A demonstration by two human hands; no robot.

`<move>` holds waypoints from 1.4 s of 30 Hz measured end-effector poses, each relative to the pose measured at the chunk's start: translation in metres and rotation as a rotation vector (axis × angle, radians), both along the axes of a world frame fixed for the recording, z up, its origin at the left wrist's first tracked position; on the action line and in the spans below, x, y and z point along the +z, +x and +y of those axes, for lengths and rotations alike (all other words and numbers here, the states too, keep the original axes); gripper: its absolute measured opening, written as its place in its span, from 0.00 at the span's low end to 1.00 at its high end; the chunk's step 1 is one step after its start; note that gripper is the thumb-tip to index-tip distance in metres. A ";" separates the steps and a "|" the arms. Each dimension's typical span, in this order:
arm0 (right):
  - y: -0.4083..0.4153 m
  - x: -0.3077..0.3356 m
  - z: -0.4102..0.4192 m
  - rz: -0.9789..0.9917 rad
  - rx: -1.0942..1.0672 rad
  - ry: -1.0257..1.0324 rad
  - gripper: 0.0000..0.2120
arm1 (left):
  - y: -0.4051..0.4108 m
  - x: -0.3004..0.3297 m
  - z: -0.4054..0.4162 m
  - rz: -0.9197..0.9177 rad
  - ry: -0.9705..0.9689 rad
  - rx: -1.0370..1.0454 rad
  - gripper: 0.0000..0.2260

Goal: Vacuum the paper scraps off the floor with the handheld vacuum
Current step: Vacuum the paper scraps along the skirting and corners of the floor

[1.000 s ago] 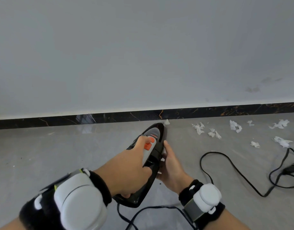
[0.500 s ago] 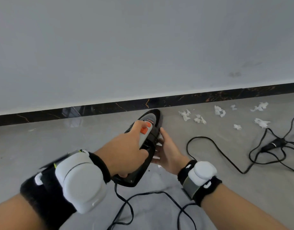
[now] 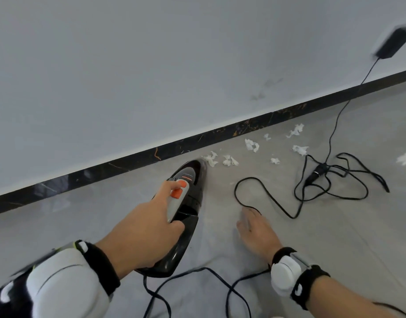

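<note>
Both forearms are bare, without sleeves. Each wrist wears a black fabric wrist strap (image 3: 312,285) carrying a rounded white plastic sensor pod (image 3: 283,275). The left pod (image 3: 64,285) looks larger.

We cannot see the handheld vacuum (image 3: 188,203) handle, hidden under the left hand (image 3: 142,235). The right hand (image 3: 257,232) fingertips are motion-blurred. The wall adapter (image 3: 393,43) is blurred, its type unclear.

One handheld vacuum (image 3: 190,196), about eight paper scraps (image 3: 252,145), two hands (image 3: 142,232), one tangled cord (image 3: 266,196).
</note>
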State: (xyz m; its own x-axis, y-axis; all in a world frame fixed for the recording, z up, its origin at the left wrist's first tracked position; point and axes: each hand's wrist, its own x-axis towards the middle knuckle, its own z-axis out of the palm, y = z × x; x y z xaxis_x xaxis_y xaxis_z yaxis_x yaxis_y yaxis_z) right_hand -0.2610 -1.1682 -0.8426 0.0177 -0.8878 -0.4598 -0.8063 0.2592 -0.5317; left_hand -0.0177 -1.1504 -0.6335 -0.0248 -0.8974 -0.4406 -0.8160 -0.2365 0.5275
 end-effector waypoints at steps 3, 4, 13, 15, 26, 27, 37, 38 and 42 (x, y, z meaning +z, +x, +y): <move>-0.020 -0.002 0.009 0.129 0.011 -0.029 0.24 | 0.003 -0.004 -0.005 0.015 -0.020 -0.020 0.27; -0.025 -0.003 0.012 0.158 0.016 -0.041 0.23 | 0.003 -0.005 -0.005 0.013 -0.027 -0.024 0.27; -0.069 0.029 0.001 0.303 0.178 0.187 0.26 | 0.007 0.005 -0.018 0.000 -0.010 -0.132 0.26; -0.079 0.030 0.001 0.374 0.258 0.215 0.31 | 0.001 0.005 -0.015 -0.016 -0.005 -0.135 0.27; -0.129 0.028 -0.011 0.637 0.781 0.460 0.51 | -0.083 0.012 0.008 -0.202 0.009 0.005 0.26; -0.129 0.031 -0.017 0.613 0.803 0.475 0.51 | -0.094 0.013 0.009 -0.208 0.020 0.035 0.26; -0.124 0.023 -0.016 0.487 0.676 0.479 0.43 | -0.195 0.004 0.031 -0.221 0.005 0.357 0.26; -0.126 0.019 -0.017 0.488 0.644 0.471 0.42 | -0.205 0.004 0.039 -0.183 -0.004 0.409 0.26; -0.104 0.039 -0.028 0.245 0.381 0.415 0.31 | -0.224 0.010 0.081 -0.057 -0.002 0.565 0.28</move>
State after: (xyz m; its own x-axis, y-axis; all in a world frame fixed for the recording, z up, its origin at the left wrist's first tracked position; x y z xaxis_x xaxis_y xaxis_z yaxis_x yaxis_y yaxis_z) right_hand -0.3647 -1.1961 -0.8039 0.1489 -0.5854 -0.7969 -0.9689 0.0746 -0.2359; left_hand -0.2412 -1.0694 -0.6238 0.4830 -0.7652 -0.4258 -0.5904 -0.6436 0.4870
